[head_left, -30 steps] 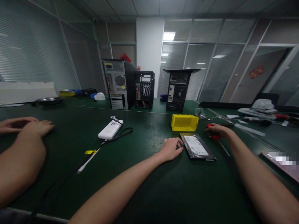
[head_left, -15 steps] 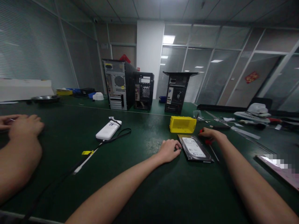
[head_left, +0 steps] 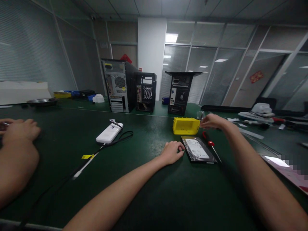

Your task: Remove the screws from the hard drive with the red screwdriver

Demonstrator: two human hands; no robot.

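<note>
A hard drive (head_left: 197, 149) lies label up on the green table. Close to its left edge, my left hand (head_left: 172, 152) rests on the table with fingers curled in; what they hold, if anything, is hidden. My right hand (head_left: 211, 121) is over the right end of a yellow plastic box (head_left: 185, 126), fingers stretched down beside its wall, with nothing visible in them. A screwdriver (head_left: 210, 143) with a red and black handle lies to the right of the drive, apart from both hands. Behind the right fingers is a small clear plastic bag (head_left: 200, 114).
A white power bank (head_left: 109, 133) with a black strap lies left of centre. Three computer cases (head_left: 120, 86) stand at the back. Another person's hands (head_left: 21, 131) are at the far left. A pink-and-white flat item (head_left: 286, 170) lies at the right edge.
My right hand has let go of the screwdriver, leaving it on the table, and moved up and away to the yellow box. My left hand stays beside the hard drive.
</note>
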